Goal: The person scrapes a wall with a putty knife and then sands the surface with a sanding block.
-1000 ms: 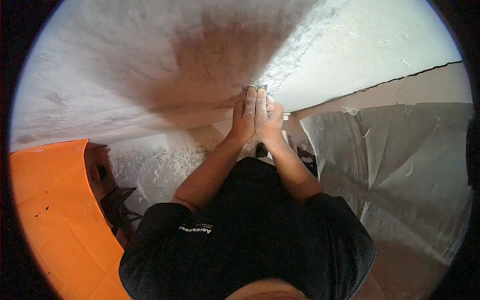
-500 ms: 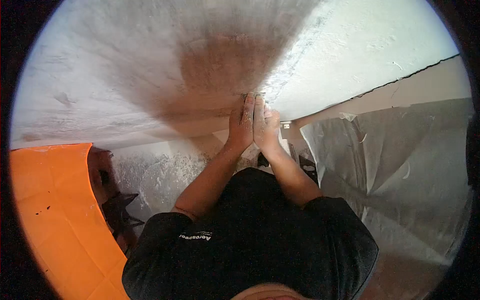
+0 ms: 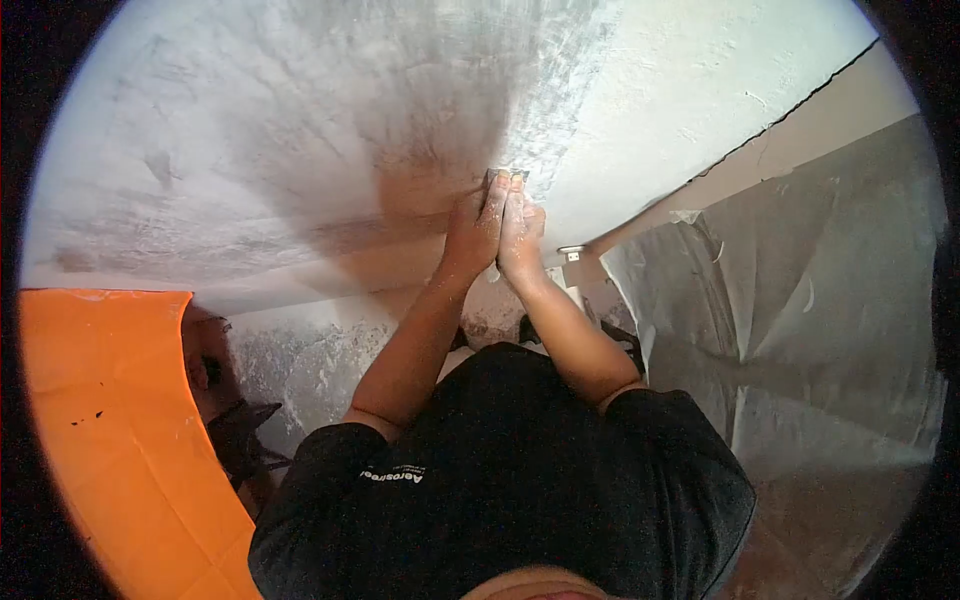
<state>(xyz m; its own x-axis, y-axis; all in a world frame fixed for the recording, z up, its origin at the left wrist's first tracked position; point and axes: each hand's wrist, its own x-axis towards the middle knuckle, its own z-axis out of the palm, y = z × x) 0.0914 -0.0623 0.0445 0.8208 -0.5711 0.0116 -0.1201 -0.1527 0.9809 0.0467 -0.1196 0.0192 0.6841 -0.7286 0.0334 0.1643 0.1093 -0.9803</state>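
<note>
My left hand (image 3: pixel 472 232) and my right hand (image 3: pixel 520 232) are side by side, palms close together, with the fingers stretched toward a whitish plastered wall (image 3: pixel 300 110). Under the fingertips of both hands is a thin dark-grey piece that looks like sandpaper (image 3: pixel 493 174), pressed to the wall. Most of it is hidden by the fingers. Pale dust covers both hands. Above and left of them the wall shows grey smears and a brown shadow.
An orange sheet (image 3: pixel 110 420) hangs at the left, beside dark objects (image 3: pixel 240 440) I cannot make out. To the right hangs translucent plastic sheeting (image 3: pixel 800 320). A dark crack (image 3: pixel 770 125) runs along the wall's right edge. The floor (image 3: pixel 300 360) is spotted white.
Both hands have shifted slightly up in the view, still together with the piece under the fingertips. The view has tilted a little, and the shadow on the wall has changed shape.
</note>
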